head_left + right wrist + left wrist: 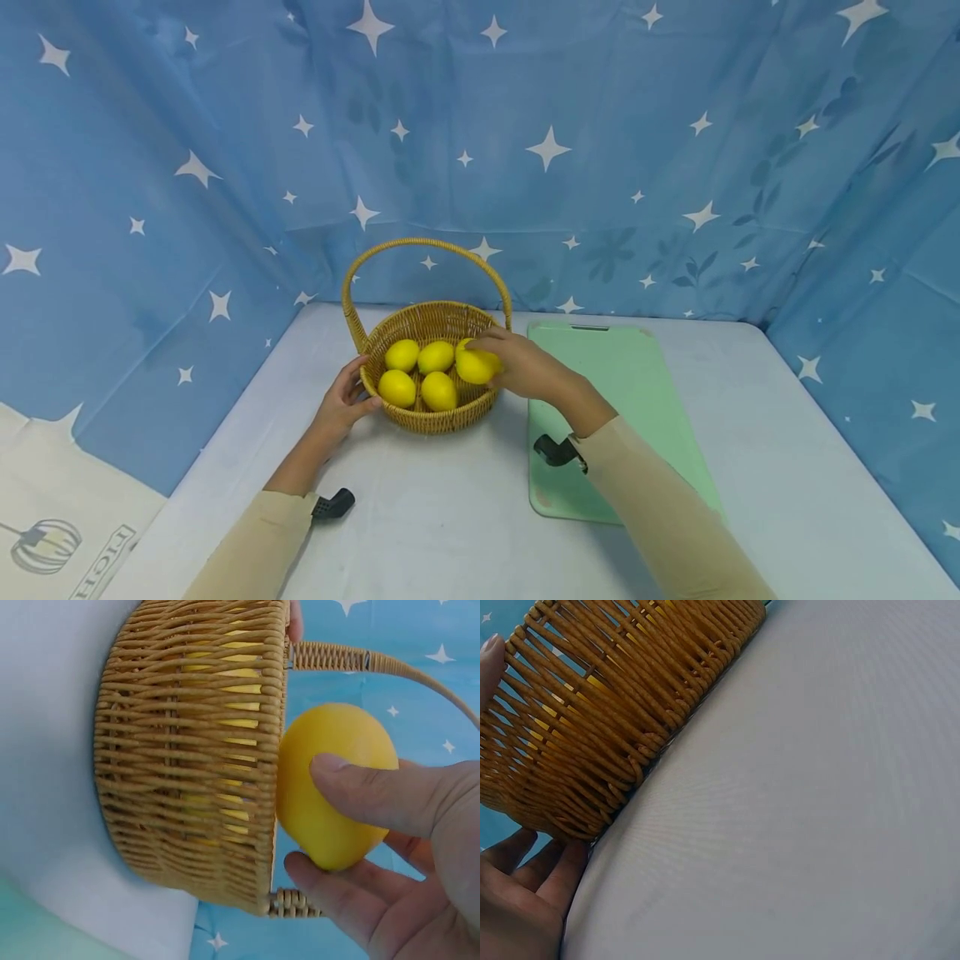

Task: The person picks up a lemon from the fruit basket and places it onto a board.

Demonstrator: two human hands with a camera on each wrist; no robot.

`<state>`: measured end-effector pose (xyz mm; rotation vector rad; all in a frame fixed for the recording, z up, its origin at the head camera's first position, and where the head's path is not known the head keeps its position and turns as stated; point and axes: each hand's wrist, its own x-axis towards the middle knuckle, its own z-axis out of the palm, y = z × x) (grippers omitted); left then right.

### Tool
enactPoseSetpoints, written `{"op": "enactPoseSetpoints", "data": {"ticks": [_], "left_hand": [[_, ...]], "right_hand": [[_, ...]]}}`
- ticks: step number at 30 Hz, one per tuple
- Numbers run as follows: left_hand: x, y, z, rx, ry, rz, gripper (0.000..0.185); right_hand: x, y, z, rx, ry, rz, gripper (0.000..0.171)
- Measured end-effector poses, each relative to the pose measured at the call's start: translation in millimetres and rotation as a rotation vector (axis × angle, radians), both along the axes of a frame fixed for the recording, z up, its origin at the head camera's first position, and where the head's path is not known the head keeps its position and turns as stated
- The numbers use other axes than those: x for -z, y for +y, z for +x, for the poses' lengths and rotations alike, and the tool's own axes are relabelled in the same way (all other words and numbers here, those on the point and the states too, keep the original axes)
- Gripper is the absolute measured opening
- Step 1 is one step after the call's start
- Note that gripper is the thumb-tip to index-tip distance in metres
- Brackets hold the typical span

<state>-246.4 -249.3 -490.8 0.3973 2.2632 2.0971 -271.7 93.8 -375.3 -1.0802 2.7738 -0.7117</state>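
A round wicker basket (431, 422) with a tall arched handle holds several yellow lemons (397, 388). My right hand (525, 364) pinches one lemon (334, 780) between thumb and fingers. In the right wrist view that lemon is level with the basket's rim, and from the head it overlaps the basket's right side. At the basket's left side, my left hand (347, 406) grips the wicker, its thumb near the rim. Its other fingers (564, 877) press low against the outer wall in the left wrist view.
A pale green cutting board (600, 367) lies on the white table (420, 533) right of the basket, partly under my right forearm. A blue star-patterned curtain (480, 167) stands close behind the basket and along both sides.
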Motion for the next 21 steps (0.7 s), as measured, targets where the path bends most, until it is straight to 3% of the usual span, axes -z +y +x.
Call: {"op": "enactPoseSetpoints", "data": {"ticks": [9,15,21], "left_hand": [[-12.1,2,5.2,0.018,-0.012,0.001,0.08],[-0.5,-2,-1.5,0.002,-0.012,-0.01,0.078],[3.0,-2,-4.2,0.011,-0.004,0.002,0.08]], "right_hand": [[2.4,22,9.3,-0.035,0.023,-0.084,0.06],[5.5,35,13.9,-0.02,0.031,-0.124,0.06],[12.8,48,16.0,-0.012,0.017,-0.175,0.06]]}}
